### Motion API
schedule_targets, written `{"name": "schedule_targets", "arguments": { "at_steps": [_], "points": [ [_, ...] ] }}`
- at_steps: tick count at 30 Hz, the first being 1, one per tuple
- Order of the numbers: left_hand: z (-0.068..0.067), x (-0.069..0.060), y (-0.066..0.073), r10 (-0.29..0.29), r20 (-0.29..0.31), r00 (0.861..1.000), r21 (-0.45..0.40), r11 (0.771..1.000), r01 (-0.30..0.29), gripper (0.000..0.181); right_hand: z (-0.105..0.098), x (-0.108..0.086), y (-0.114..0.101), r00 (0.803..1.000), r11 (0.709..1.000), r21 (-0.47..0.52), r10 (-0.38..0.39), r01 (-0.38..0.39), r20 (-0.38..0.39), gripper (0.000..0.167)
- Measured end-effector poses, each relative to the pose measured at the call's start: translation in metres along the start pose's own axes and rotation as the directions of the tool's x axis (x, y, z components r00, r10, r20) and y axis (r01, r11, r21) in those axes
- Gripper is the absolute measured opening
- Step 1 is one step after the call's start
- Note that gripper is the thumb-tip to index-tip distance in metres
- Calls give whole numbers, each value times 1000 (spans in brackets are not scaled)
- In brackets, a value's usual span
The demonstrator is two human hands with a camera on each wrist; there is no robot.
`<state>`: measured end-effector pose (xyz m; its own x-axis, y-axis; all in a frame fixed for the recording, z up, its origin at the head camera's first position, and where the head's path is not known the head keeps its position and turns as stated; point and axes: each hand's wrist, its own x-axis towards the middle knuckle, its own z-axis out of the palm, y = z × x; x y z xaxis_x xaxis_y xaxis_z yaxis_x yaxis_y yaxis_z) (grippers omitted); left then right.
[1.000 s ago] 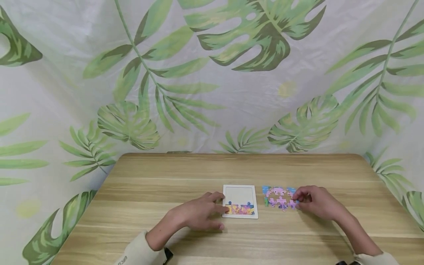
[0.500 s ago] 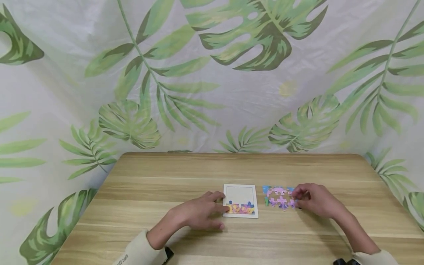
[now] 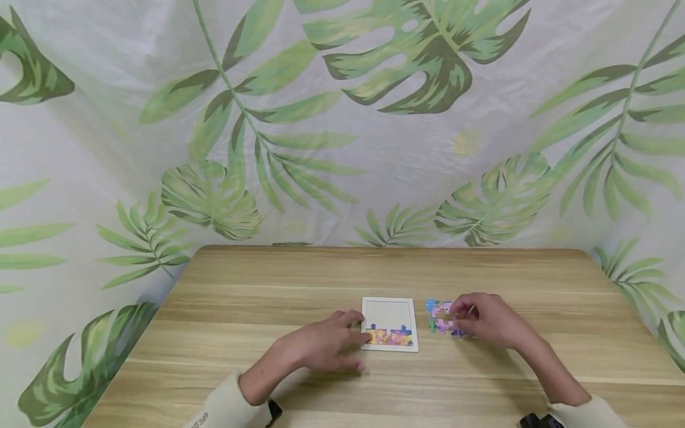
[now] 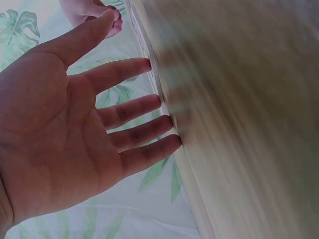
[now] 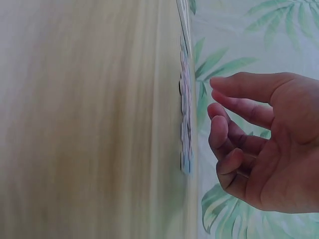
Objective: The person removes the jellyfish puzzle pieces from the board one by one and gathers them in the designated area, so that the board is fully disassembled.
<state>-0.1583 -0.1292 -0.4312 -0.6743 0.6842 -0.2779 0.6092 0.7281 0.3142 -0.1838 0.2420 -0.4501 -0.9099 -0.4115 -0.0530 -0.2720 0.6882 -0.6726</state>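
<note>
Two bare hands, the left hand [image 3: 332,343] and the right hand [image 3: 487,321], are positioned over a light wood-grain desk [image 3: 267,273] with rounded far corners. A white, square, flat puzzle tray [image 3: 390,312] with a thin dark inner outline lies on the desk between them. Its near end contains a row of interlocking jigsaw pieces [image 3: 393,337] printed in yellow, pink and purple; the remaining recess shows a pale, plain base.

Left hand: released. The fingers are extended and spread, the index fingertip contacts the left border of the tray, and the thumb stands clear on the near side.

Right hand: bent at the fingers, raised above a group of loose pink, blue and green jigsaw pieces [image 3: 441,324]. This group lies flat on the desk, just right of the tray, and is partly covered by the hand. Whether a piece is grasped between the fingertips cannot be told.

Cream sleeves [image 3: 227,401] cover both forearms; a black device [image 3: 274,411] is visible at the left cuff. White fabric with a green leaf print [image 3: 209,196] hangs behind the desk.
</note>
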Motion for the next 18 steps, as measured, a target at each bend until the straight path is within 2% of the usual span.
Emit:
{"name": "schedule_targets", "arguments": {
  "at_steps": [5,10,18],
  "points": [
    [1,-1,2,-3,5,1000,24,1000,3,57,6,6,-10,999,999,-9,-37,37,2,9],
    [2,-1,2,1,5,1000,38,999,-1,56,14,15,-22,997,997,28,-74,73,26,11],
    [-2,-4,-4,3,2,1000,6,1000,-3,50,32,31,-46,983,984,8,-178,178,54,14]
  ]
}}
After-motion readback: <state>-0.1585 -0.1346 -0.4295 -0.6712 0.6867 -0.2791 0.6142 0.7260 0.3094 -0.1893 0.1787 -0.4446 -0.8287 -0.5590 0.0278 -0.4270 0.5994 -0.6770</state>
